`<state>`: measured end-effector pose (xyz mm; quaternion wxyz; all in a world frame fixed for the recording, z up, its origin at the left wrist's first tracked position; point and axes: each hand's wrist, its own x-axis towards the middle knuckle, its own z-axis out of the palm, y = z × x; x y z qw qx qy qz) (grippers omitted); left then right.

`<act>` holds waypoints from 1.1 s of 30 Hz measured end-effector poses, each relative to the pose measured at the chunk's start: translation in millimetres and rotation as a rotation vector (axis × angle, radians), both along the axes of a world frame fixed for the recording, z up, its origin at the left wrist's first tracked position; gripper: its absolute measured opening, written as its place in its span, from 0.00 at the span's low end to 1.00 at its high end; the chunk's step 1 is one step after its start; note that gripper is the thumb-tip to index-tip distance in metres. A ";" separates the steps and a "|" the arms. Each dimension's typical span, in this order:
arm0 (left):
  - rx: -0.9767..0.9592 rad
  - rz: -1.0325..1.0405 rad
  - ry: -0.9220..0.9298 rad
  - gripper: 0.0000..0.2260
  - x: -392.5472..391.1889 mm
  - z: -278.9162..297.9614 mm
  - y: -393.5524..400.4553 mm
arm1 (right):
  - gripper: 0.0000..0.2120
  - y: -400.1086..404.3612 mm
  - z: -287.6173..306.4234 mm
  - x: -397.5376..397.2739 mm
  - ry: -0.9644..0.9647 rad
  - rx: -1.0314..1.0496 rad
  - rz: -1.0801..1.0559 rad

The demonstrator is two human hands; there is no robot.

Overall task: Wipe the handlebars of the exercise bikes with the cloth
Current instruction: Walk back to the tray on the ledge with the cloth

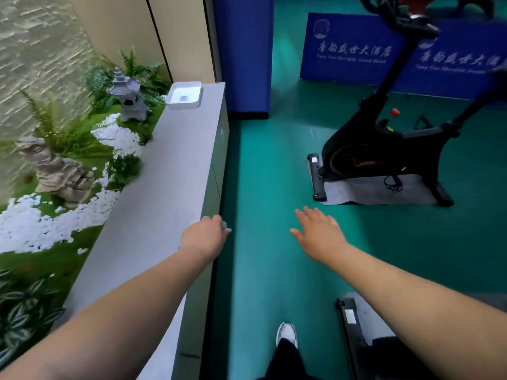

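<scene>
A black exercise bike [384, 149] stands on a grey mat at the right, its handlebars [406, 20] near the top edge, partly cut off. My left hand [205, 237] hovers over the edge of the grey ledge [170, 165], fingers curled round a small grey thing [226, 227] that looks like cloth, mostly hidden by the hand. My right hand [318, 231] is stretched out over the green floor with straight fingers, holding nothing, well short of the bike.
A white tray [184, 96] with a small grey item sits at the ledge's far end. Plants, white pebbles and stone ornaments [129, 100] lie left of the ledge. Blue banners [354, 50] stand behind the bike. Another bike's base [348, 316] and my shoe [286, 333] are at the bottom.
</scene>
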<state>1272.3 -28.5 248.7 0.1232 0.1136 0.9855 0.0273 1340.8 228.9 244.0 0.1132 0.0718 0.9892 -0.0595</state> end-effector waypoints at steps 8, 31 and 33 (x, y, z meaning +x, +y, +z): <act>-0.010 -0.020 0.048 0.16 -142.4 17.2 70.4 | 0.29 68.3 11.5 -150.6 0.036 0.002 0.025; 0.088 -0.005 0.003 0.16 -603.0 -11.8 150.5 | 0.29 159.3 -8.9 -601.2 0.017 -0.018 -0.021; 0.088 0.011 0.005 0.16 -640.8 -14.6 163.6 | 0.29 173.4 -11.0 -643.5 0.023 -0.008 0.001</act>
